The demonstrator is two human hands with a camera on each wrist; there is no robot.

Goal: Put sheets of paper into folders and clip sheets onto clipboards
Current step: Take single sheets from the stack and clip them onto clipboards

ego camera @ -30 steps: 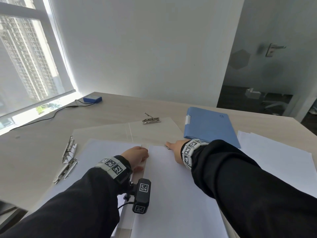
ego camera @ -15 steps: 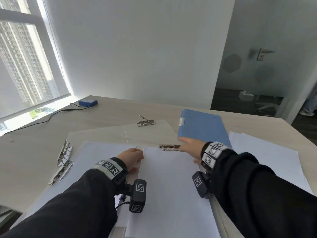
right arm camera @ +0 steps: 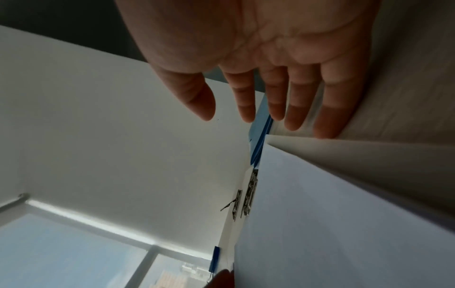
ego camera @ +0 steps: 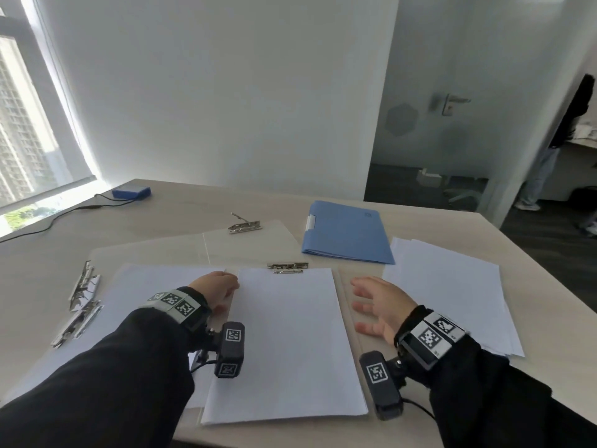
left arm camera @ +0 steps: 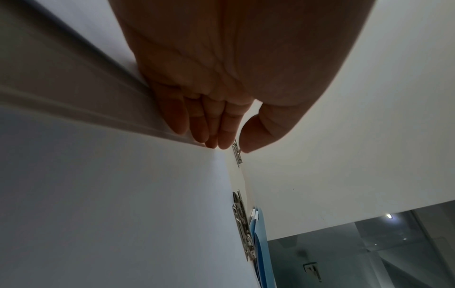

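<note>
A white sheet (ego camera: pixel 287 344) lies on a clear clipboard in front of me, its top edge under the metal clip (ego camera: pixel 287 267), which lies flat. My left hand (ego camera: pixel 215 291) rests at the sheet's left edge with fingers together and fairly straight, holding nothing (left arm camera: pixel 211 134). My right hand (ego camera: pixel 371 305) hovers just right of the sheet with fingers spread and empty (right arm camera: pixel 265 109). A blue folder (ego camera: pixel 347 232) lies shut beyond the clipboard. A stack of loose sheets (ego camera: pixel 452 292) lies at the right.
Another clear clipboard with a raised clip (ego camera: pixel 244 225) lies farther back. A second sheet on a board (ego camera: pixel 151 286) is at my left, with loose metal clips (ego camera: pixel 80 305) beside it. A blue box with a cable (ego camera: pixel 130 191) sits by the window. The table's right edge (ego camera: pixel 549 279) is close.
My right hand left the clip and drew back to the right side of the sheet, fingers spread. The clip now lies flat on the sheet's top edge. The left hand stayed put.
</note>
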